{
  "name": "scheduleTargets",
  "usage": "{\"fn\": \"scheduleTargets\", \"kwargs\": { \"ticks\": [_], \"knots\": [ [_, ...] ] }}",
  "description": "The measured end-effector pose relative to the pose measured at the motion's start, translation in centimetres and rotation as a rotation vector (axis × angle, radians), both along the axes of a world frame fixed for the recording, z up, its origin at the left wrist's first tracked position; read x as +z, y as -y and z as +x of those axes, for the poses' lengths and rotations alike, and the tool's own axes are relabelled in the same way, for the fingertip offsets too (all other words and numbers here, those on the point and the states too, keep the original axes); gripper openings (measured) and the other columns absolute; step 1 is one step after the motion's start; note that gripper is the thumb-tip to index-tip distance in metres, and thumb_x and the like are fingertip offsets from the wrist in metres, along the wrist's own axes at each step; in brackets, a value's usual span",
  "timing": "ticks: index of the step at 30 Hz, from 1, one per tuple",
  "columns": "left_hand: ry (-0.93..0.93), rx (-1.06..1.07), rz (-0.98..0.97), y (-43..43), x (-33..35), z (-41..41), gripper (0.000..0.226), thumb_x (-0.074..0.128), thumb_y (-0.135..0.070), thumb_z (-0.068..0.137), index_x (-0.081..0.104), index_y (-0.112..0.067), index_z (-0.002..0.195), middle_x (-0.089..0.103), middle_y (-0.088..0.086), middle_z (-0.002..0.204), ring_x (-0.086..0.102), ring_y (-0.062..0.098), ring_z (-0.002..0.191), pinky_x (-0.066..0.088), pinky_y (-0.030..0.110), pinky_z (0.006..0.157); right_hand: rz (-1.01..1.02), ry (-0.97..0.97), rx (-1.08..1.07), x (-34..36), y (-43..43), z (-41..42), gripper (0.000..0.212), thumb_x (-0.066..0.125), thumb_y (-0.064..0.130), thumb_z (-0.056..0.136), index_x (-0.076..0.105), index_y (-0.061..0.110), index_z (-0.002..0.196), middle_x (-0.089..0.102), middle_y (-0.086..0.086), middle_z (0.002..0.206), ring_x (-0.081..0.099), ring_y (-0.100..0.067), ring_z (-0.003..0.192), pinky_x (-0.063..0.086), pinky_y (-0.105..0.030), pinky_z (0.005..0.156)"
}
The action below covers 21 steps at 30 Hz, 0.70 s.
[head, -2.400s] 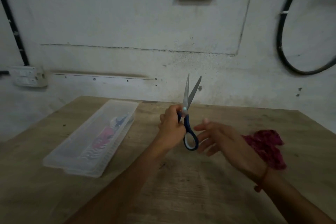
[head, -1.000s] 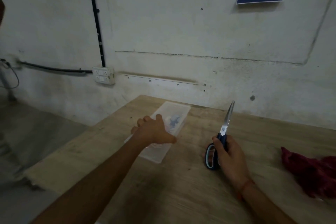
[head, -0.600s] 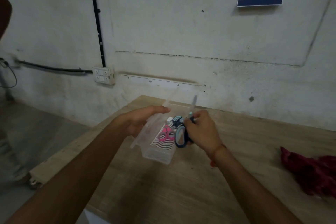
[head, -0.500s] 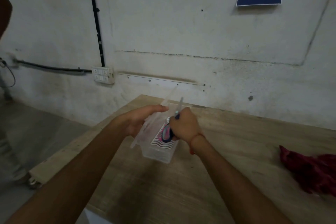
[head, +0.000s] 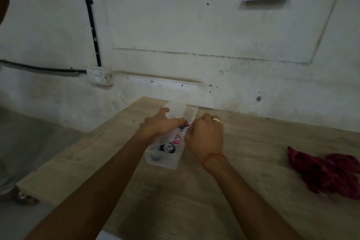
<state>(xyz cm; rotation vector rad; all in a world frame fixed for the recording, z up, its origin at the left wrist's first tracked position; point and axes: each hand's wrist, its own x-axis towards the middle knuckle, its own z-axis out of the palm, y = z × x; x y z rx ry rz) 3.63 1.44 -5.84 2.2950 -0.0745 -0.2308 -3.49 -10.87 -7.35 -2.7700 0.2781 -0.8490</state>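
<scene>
Contents of clear box (head: 167,161) blurry, perhaps partly beneath hands (head: 204,136).

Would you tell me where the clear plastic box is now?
Head view: the clear plastic box lies on the wooden table, left of centre, between the left hand and right hand, well left of the red cloth.

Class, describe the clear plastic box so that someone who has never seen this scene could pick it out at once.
Find the wooden table against the wall. Near its far left corner, between the left hand and right hand, lies a long clear plastic box. Unlike the red cloth at the right, it is see-through, with colourful items inside.
</scene>
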Motion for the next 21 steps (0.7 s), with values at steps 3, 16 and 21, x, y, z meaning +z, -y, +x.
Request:
{"fn": "scheduleTargets", "kwargs": {
  "ticks": [3, 16, 21],
  "knots": [
    [0.101, -0.011, 0.367, 1.9, -0.7, -1.3, 0.099, 0.063, -0.080, 0.065, 0.024, -0.048, 0.151, 0.026, 0.021, 0.151, 0.026, 0.043, 0.135, 0.027, 0.054, 0.108, 0.062, 0.175, -0.022, -2.6, 5.6, -1.7, 0.021, 0.053, 0.021, 0.084, 0.067, 0.015, 0.070, 0.064, -0.007, 0.080, 0.058, -0.029, 0.080, 0.045, -0.038, 0.074],
    [0.163, -0.078, 0.545, 1.9, -1.7, -1.3, 0.093, 0.060, -0.080, 0.070, 0.025, -0.048, 0.151, 0.024, 0.018, 0.152, 0.023, 0.043, 0.137, 0.023, 0.056, 0.109, 0.165, 0.204, 0.015, -5.5, 10.7, -3.0, 0.017, 0.060, 0.017, 0.084, 0.070, 0.016, 0.070, 0.065, -0.004, 0.075, 0.058, -0.027, 0.079, 0.048, -0.036, 0.074],
    [0.209, -0.095, 0.636, 1.9, -1.9, -0.5, 0.091, 0.050, -0.083, 0.075, 0.017, -0.047, 0.152, 0.022, 0.021, 0.154, 0.027, 0.045, 0.137, 0.023, 0.059, 0.109, 0.198, 0.094, 0.019, -5.8, 10.9, -2.3, 0.026, 0.052, 0.027, 0.088, 0.070, 0.018, 0.071, 0.065, -0.002, 0.076, 0.058, -0.023, 0.078, 0.047, -0.035, 0.077]
  ]
}}
